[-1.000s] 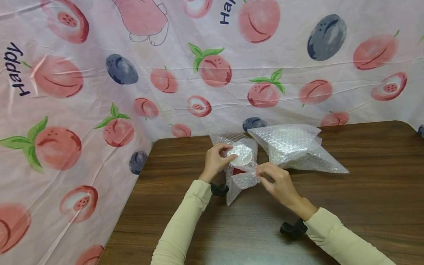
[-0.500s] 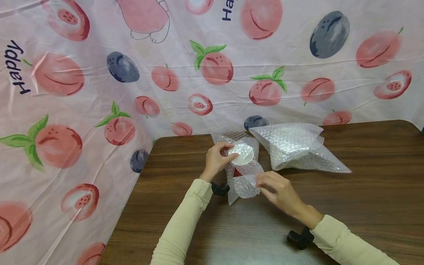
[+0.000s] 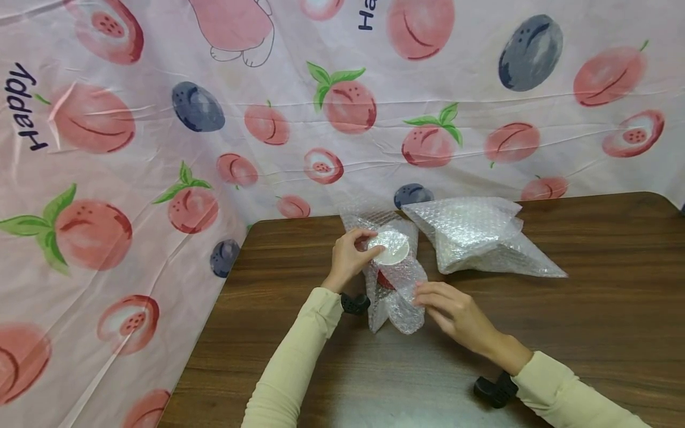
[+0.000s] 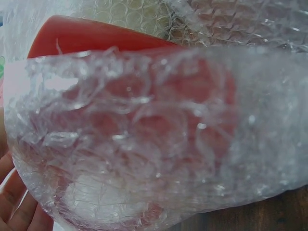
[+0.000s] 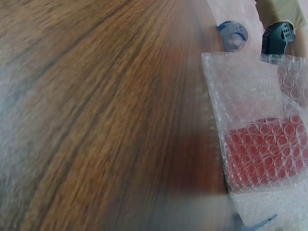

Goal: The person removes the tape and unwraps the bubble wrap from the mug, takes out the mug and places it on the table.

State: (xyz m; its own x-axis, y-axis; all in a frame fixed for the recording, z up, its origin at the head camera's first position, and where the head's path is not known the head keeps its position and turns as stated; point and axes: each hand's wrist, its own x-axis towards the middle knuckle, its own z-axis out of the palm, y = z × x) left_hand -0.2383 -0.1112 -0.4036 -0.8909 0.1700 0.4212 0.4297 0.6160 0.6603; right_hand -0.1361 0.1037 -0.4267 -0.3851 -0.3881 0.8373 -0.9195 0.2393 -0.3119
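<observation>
A red cylindrical thing with a white round end, like a cup (image 3: 388, 248), lies on its bubble wrap (image 3: 407, 312) near the far side of the table. In the left wrist view its red side (image 4: 101, 37) shows bare at the top and blurred through the wrap below. My left hand (image 3: 350, 258) holds the white end between thumb and fingers, from the left. Nearer me, my right hand (image 3: 455, 312) pinches the wrap's right edge, palm side hidden. The right wrist view shows red through the bubbles (image 5: 267, 154), but no right hand.
Right of the cup, another bundle of bubble wrap (image 3: 476, 238) rests on the dark wooden table (image 3: 535, 333), its contents unclear. A fruit-printed cloth (image 3: 332, 148) hangs behind and to the left. Black devices sit at both wrists.
My right hand has moved towards me and slightly right, drawing the wrap's loose end down and outward. The left hand has stayed on the white end.
</observation>
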